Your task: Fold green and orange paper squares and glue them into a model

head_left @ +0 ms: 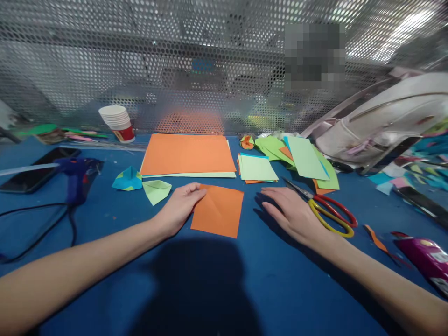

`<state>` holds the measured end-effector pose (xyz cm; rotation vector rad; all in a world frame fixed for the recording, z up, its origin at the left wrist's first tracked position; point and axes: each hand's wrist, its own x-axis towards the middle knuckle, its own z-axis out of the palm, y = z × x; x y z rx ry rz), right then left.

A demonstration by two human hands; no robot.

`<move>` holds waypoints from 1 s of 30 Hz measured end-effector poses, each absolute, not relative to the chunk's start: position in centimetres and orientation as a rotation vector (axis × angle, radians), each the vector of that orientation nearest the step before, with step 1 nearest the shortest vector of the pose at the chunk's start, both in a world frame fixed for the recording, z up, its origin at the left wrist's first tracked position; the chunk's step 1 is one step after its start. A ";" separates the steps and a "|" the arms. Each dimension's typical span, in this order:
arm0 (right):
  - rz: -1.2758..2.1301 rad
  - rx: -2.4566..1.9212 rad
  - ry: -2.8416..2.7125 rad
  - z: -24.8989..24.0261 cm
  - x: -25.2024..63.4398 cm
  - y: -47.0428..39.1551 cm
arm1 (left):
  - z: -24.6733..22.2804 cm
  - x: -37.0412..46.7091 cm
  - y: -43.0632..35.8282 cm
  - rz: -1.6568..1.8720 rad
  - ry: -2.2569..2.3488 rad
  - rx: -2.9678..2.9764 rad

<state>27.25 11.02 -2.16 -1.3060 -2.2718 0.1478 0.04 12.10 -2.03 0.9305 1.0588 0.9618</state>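
A square of orange paper (220,211) with a faint diagonal crease lies just above or on the blue table. My left hand (182,205) pinches its upper left corner between thumb and fingers. To the right of the paper, apart from it, my right hand (289,210) is held low over the table, palm down, fingers stretched out and holding nothing. Red and yellow handled scissors (329,210) lie beside that hand. Left of my left hand are a folded light green paper piece (157,191) and a folded blue one (128,179).
Behind lie orange sheets (189,154), small light green squares (258,168) and green paper pieces (308,158). A glue gun (75,175), a phone (31,172) and stacked paper cups (117,122) stand or lie left. At right are a bag (385,116) and a purple object (422,256).
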 end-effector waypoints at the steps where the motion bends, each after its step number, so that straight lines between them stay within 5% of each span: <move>1: 0.313 -1.319 -2.176 -1.8 26.1 11.0 | -2.1 0.1 12.1 0.970 1.052 0.932; 5: 1.083 -1.391 -1.607 -1.4 21.0 11.1 | -2.3 0.4 12.0 1.045 1.015 0.887; 9: 1.354 -1.321 -1.476 -2.0 18.7 11.1 | -2.3 0.5 11.8 1.102 0.963 0.810; 30: 0.663 -1.240 -2.041 -3.8 20.4 11.3 | -3.0 -1.8 12.9 0.984 1.347 1.918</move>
